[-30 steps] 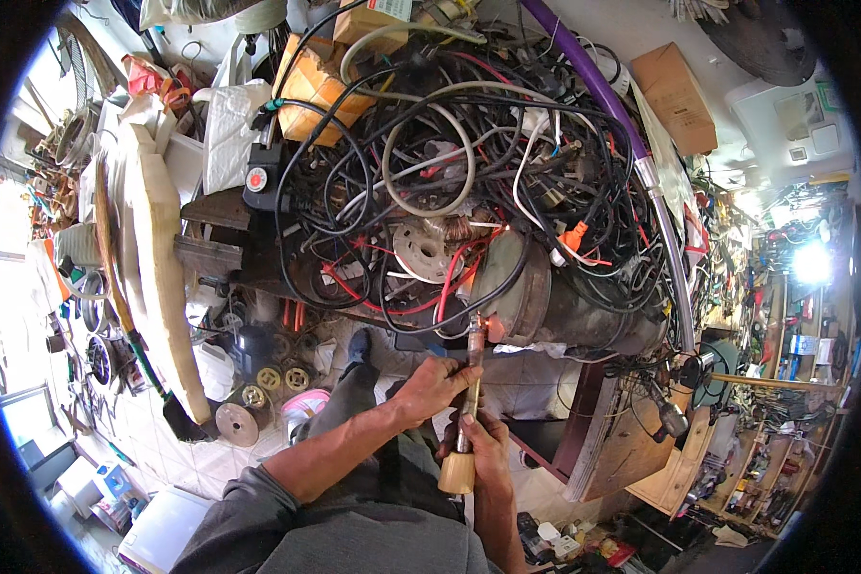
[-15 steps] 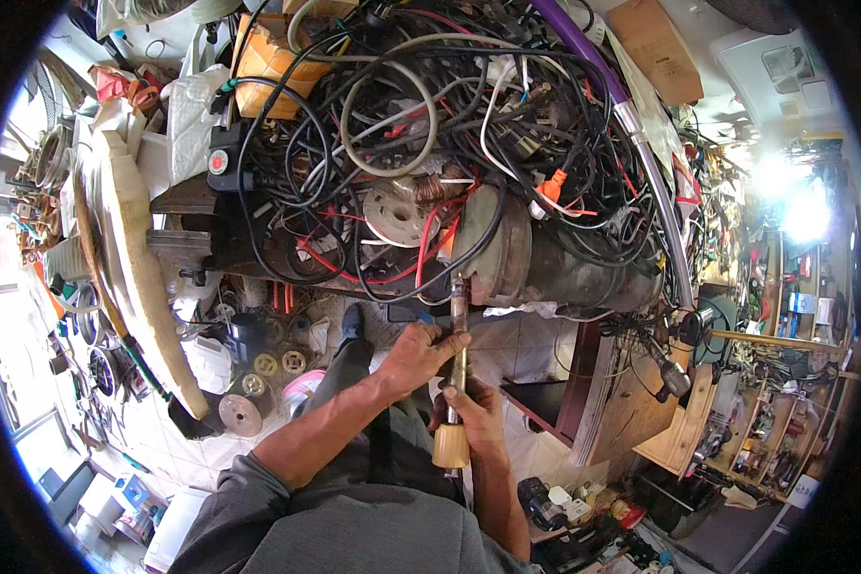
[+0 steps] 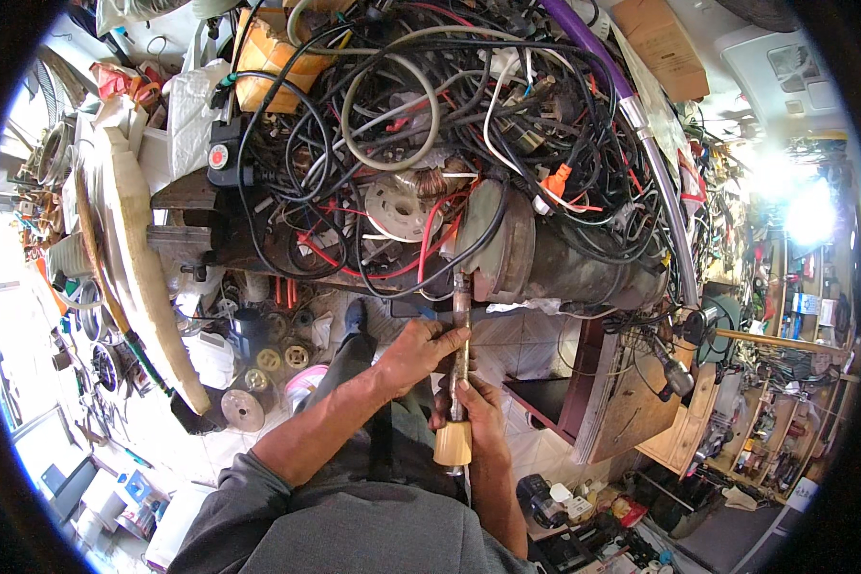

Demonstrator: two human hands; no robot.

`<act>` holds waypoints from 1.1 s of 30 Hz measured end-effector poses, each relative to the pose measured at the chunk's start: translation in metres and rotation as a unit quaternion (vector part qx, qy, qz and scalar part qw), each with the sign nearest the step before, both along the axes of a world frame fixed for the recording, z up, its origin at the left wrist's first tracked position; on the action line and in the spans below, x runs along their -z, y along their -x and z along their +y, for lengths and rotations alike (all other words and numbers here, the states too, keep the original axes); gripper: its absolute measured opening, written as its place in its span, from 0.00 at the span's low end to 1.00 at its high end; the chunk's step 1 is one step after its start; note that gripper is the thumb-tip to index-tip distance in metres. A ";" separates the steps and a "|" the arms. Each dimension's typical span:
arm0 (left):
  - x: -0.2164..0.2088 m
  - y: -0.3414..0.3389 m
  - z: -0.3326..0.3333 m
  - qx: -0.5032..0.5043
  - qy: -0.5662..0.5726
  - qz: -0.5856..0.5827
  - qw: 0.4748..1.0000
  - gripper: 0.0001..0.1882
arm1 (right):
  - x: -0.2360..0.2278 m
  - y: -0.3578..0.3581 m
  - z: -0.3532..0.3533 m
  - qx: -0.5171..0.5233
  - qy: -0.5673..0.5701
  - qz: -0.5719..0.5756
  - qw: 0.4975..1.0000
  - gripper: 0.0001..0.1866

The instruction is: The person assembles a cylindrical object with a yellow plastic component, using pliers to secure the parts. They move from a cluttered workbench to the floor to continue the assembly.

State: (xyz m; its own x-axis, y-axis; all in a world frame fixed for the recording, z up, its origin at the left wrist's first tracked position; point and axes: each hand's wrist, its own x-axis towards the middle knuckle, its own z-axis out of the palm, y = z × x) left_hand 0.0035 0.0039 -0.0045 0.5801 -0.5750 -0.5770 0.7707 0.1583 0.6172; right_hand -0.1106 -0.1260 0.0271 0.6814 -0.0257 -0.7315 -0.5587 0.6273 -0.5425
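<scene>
Both my hands close around the wooden-handled tool (image 3: 457,383), left hand (image 3: 419,346) high, right hand (image 3: 476,413) low, tip at the motor housing (image 3: 545,258); it may slip into the red wires (image 3: 421,239).

Brown cardboard box (image 3: 662,43) at top; small boxes (image 3: 134,490) lower left.

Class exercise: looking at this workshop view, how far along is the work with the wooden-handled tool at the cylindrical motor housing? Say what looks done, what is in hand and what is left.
Done: the tool is set with its tip at the motor housing.
In hand: the right hand grips its wooden handle, and the left hand steadies the shaft.
Left: the housing sits under tangled cables with red wires attached; nothing looks separated.
</scene>
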 end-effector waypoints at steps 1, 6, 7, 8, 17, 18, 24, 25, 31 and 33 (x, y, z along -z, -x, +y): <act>0.002 0.001 -0.001 0.000 -0.001 -0.004 1.000 0.19 | 0.001 0.001 0.000 0.008 -0.014 0.000 1.000 0.17; 0.001 -0.004 0.001 0.057 -0.101 -0.087 0.989 0.21 | 0.000 -0.001 0.001 -0.002 0.017 0.004 1.000 0.15; -0.002 -0.005 0.000 0.050 -0.110 -0.096 0.988 0.22 | -0.001 -0.002 0.001 -0.014 0.034 0.001 0.999 0.15; -0.005 -0.006 -0.001 0.043 -0.118 -0.105 0.987 0.22 | -0.002 -0.004 0.001 -0.030 0.062 -0.001 0.998 0.15; 0.012 -0.001 -0.003 0.061 -0.139 -0.118 0.981 0.22 | -0.007 -0.009 0.001 -0.048 0.083 0.009 0.995 0.15; 0.010 -0.003 -0.002 0.078 -0.142 -0.111 0.980 0.21 | -0.005 -0.008 0.001 -0.048 0.079 0.006 0.996 0.15; 0.009 -0.003 0.000 0.014 0.020 0.000 1.000 0.19 | -0.001 -0.004 0.002 -0.012 0.010 0.004 1.000 0.16; 0.009 -0.003 0.000 0.015 0.021 0.012 1.000 0.18 | 0.001 -0.002 0.001 -0.004 -0.007 -0.005 1.000 0.16; 0.010 -0.003 -0.001 0.028 -0.034 -0.030 0.999 0.18 | -0.002 -0.005 0.001 -0.004 0.015 0.006 1.000 0.16; -0.003 -0.010 0.001 0.056 -0.116 -0.117 0.985 0.19 | -0.004 -0.007 0.000 -0.047 0.081 -0.001 0.996 0.16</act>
